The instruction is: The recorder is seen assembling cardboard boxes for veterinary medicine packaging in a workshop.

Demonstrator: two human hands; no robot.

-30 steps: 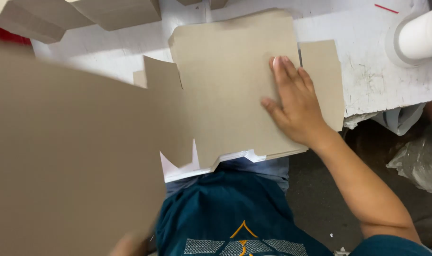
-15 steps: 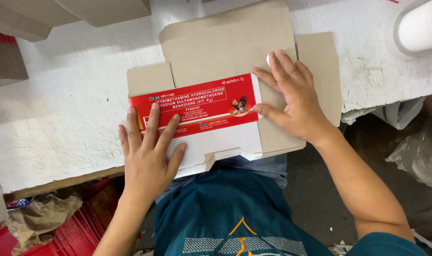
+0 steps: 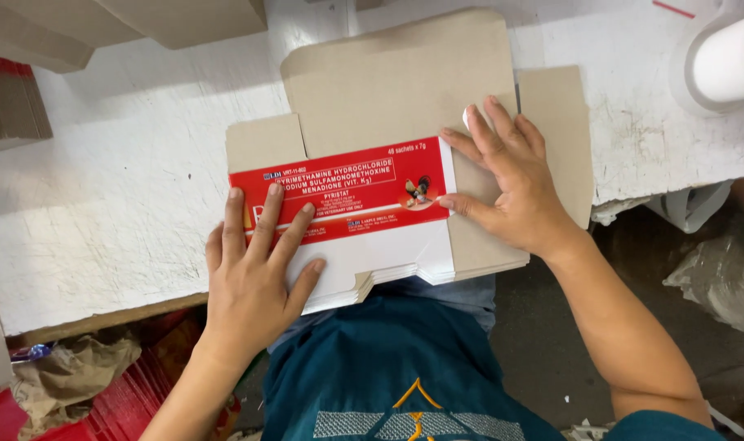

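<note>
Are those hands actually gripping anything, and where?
Nothing is gripped. The left hand presses flat on the red-and-white carton blank; the right hand presses its brown cardboard side.

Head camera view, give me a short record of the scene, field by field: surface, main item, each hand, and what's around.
surface: white worktable, scuffed paint
main item: flat unfolded carton blank, brown inside up, one red printed panel folded over
left hand: flat on the red panel, fingers spread
right hand: flat on the brown card, fingertips at the red panel's right edge
around: white roll top right; brown cardboard pieces top left
</note>
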